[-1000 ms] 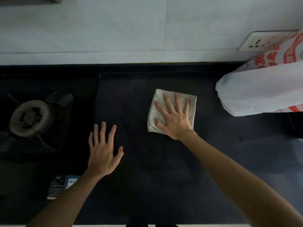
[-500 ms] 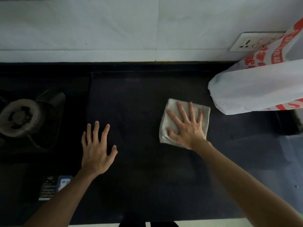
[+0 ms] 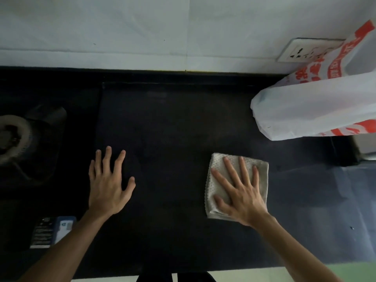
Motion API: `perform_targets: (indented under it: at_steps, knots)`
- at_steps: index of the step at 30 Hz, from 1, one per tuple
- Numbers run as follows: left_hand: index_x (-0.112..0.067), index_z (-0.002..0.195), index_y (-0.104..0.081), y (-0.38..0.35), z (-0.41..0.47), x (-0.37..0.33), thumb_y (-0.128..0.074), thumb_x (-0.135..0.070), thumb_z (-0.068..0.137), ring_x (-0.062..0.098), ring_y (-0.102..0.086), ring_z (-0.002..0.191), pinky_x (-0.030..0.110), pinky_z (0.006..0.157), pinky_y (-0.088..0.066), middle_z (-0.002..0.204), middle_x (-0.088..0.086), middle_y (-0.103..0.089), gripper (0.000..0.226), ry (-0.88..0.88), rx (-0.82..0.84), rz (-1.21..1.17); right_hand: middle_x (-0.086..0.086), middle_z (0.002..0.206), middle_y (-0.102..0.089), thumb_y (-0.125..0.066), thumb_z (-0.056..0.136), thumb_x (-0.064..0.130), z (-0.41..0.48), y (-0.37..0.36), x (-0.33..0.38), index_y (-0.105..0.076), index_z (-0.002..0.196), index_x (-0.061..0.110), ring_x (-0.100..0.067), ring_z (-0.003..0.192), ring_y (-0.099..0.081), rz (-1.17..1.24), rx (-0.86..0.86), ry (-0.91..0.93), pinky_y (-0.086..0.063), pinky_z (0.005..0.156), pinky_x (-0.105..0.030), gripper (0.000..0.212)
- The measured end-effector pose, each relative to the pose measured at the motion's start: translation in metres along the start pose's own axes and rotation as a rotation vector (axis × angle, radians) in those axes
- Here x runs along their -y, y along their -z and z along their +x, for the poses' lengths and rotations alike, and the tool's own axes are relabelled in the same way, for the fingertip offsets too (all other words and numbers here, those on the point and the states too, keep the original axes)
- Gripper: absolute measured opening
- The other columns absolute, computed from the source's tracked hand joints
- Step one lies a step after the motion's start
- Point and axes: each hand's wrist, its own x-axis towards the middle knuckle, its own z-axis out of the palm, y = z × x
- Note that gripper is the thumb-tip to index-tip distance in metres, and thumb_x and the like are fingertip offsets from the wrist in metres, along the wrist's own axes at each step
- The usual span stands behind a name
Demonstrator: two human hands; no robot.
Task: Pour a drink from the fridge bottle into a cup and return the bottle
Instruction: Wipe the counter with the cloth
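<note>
At lower centre of the frame, both hands lie on a dark surface (image 3: 173, 129). Right hand (image 3: 242, 197) is flat on a folded grey cloth (image 3: 220, 176), fingers (image 3: 231, 169) spread wide and pressing down, gripping nothing; palm covers the cloth's near right corner. The flat spread reads as a wiping hold: weight across the whole cloth so it slides without bunching.

Left hand (image 3: 107, 188) rests palm-down on bare surface, fingers fanned wide, empty. Likely a brace to steady the body while the other hand works.

Far left: gas burner (image 3: 12, 137), partly cut by the frame edge, well apart from both hands. Lower left: a small dark packet with a blue-white label (image 3: 51, 231), just beside the left forearm; text too small to read. Upper right: white plastic bag with red print (image 3: 317, 106), standing near the wall and partly hiding a socket (image 3: 301, 50). Cloth sits below and left of the bag, apart from it.

Bottle and cup: neither in view. No fridge in view either.

Judgement: this looks like wiping the spot, either preparation or clean-up; with no bottle or cup visible, I cannot tell which.
</note>
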Motion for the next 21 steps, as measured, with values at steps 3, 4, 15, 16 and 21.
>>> perform_targets:
  at_steps: [3, 4, 15, 16, 21]
  knots:
    - [-0.016, 0.153, -0.030, 0.000, 0.000, 0.000, -0.034, -0.056, 0.082, 0.042, -0.008, 0.151, 0.060, 0.119, -0.015, 0.163, 0.019, -0.014, 0.081, 0.000, 0.005, 0.019, 0.002, 0.164, 0.019, -0.015, 0.089, 0.076, 0.073, 0.017, 0.014, 0.013, 0.152, 0.047, -0.037, 0.148, 0.022, 0.002, -0.050, 0.011, 0.001, 0.114, -0.071, 0.074]
    - [-0.016, 0.153, -0.030, 0.001, 0.000, 0.000, -0.034, -0.056, 0.082, 0.041, -0.007, 0.151, 0.060, 0.120, -0.015, 0.163, 0.019, -0.013, 0.082, 0.000, 0.010, 0.026, 0.002, 0.164, 0.020, -0.016, 0.089, 0.076, 0.104, 0.024, 0.020, 0.013, 0.151, 0.047, -0.038, 0.147, 0.023, 0.003, -0.059, 0.024, 0.004, 0.113, -0.071, 0.074]
    - [-0.019, 0.154, -0.027, 0.001, 0.001, -0.001, -0.036, -0.056, 0.083, 0.040, -0.005, 0.152, 0.058, 0.121, -0.014, 0.164, 0.017, -0.012, 0.081, 0.009, 0.027, 0.039, -0.004, 0.163, 0.023, -0.012, 0.090, 0.073, 0.170, 0.038, 0.106, 0.012, 0.154, 0.039, -0.041, 0.145, 0.027, -0.110, -0.034, 0.303, 0.007, 0.110, -0.073, 0.076]
    - [-0.019, 0.154, -0.026, 0.001, 0.001, -0.001, -0.036, -0.056, 0.082, 0.040, -0.005, 0.152, 0.058, 0.121, -0.014, 0.164, 0.017, -0.012, 0.081, 0.009, 0.026, 0.040, -0.004, 0.163, 0.022, -0.015, 0.091, 0.072, 0.151, 0.032, 0.114, 0.009, 0.155, 0.039, -0.041, 0.145, 0.026, -0.116, -0.030, 0.372, 0.007, 0.111, -0.073, 0.076]
    - [-0.020, 0.155, -0.024, 0.002, 0.002, 0.000, -0.040, -0.056, 0.083, 0.039, -0.002, 0.152, 0.058, 0.121, -0.012, 0.165, 0.017, -0.009, 0.082, 0.005, 0.045, 0.023, 0.001, 0.164, 0.020, -0.022, 0.091, 0.071, 0.174, 0.035, 0.124, 0.006, 0.154, 0.044, -0.036, 0.146, 0.026, -0.111, -0.018, 0.458, 0.010, 0.112, -0.070, 0.074]
